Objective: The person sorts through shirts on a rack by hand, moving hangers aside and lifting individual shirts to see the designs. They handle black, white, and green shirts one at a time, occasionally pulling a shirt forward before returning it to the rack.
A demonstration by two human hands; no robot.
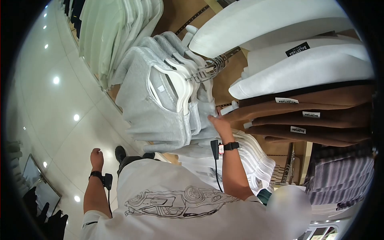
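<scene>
My left hand (97, 159) hangs over the tiled floor on the left, its fingers curled in and nothing visible in them. My right hand (220, 124) reaches to the rack, where the grey tops meet the brown garments. Its thumb lies against a grey top (138, 90) on a white hanger (182, 86). The other fingers are partly hidden among the cloth, so what they grip cannot be made out. Just right of the hand is the end of a brown garment (308, 114) with a white label, on a pale hanger (229, 108).
Metal hanger hooks (216, 66) bunch on the rail. White garments (304, 72) hang at upper right, pale green ones (104, 40) at upper left. White tops (256, 160) hang below the brown ones. Striped cloth (340, 174) is at far right. Glossy tiles (60, 116) cover the floor.
</scene>
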